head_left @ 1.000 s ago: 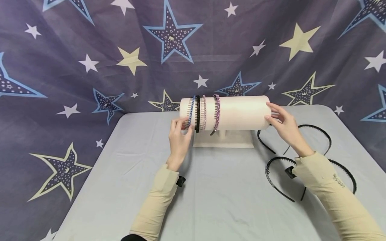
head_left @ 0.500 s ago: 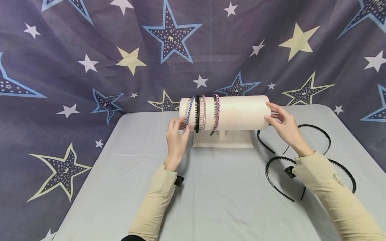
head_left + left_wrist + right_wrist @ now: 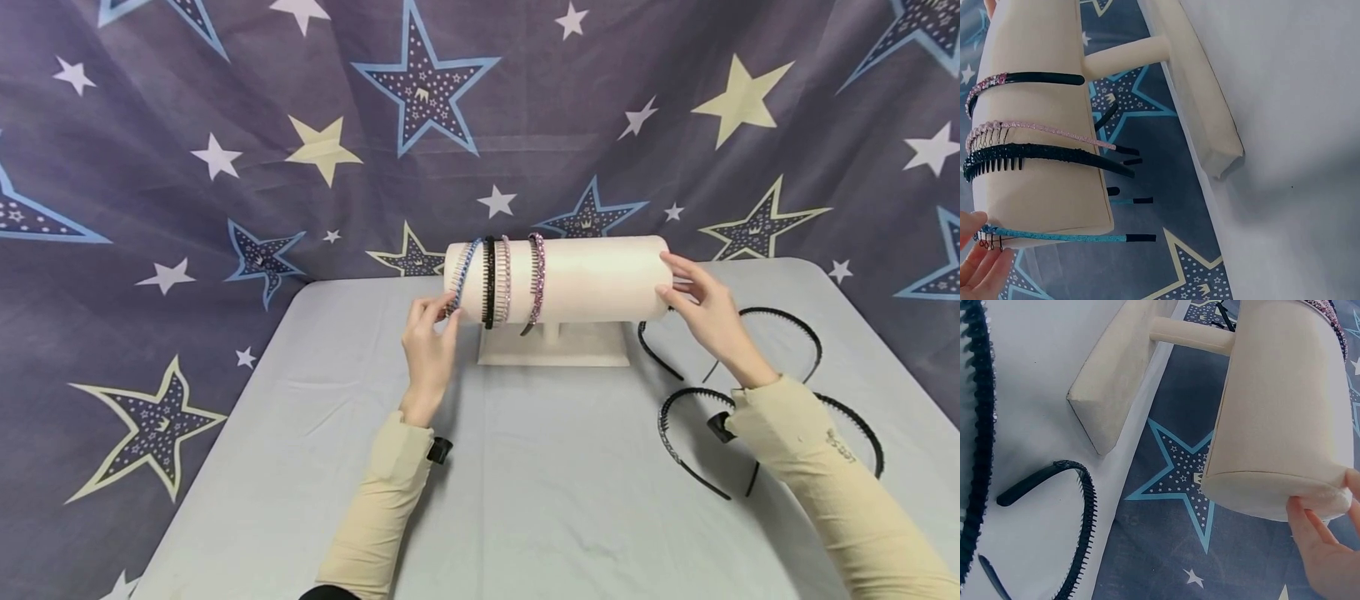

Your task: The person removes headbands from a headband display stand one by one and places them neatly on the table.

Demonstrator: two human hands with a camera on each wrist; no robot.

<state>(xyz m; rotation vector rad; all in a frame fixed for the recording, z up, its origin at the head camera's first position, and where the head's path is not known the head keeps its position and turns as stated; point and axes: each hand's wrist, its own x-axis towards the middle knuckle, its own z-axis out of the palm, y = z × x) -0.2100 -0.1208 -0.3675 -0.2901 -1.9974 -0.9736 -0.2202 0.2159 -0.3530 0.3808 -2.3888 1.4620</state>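
Observation:
A blue headband [image 3: 467, 271] with wire teeth sits tilted at the left end of a cream cylindrical headband stand [image 3: 600, 279]. My left hand [image 3: 429, 354] pinches its lower part between thumb and fingers; in the left wrist view the blue band [image 3: 1066, 237] lies at the cylinder's rim. To the right of it on the cylinder are a black headband [image 3: 490, 283], a pale pink one [image 3: 505, 283] and a purple-pink jewelled one [image 3: 537, 279]. My right hand [image 3: 701, 312] holds the cylinder's right end, its fingertips against the end face and rim [image 3: 1329, 534].
Several black toothed headbands lie at the right on the grey-white tabletop [image 3: 555, 467], one of them [image 3: 697, 442] partly under my right forearm. The stand's flat base [image 3: 555, 354] rests near the back edge. A star-patterned cloth [image 3: 525, 100] hangs behind.
My left hand has shifted left and slightly down, drawing the lower part of the blue headband toward the cylinder's left end, so it tilts more. The right hand stays in place.

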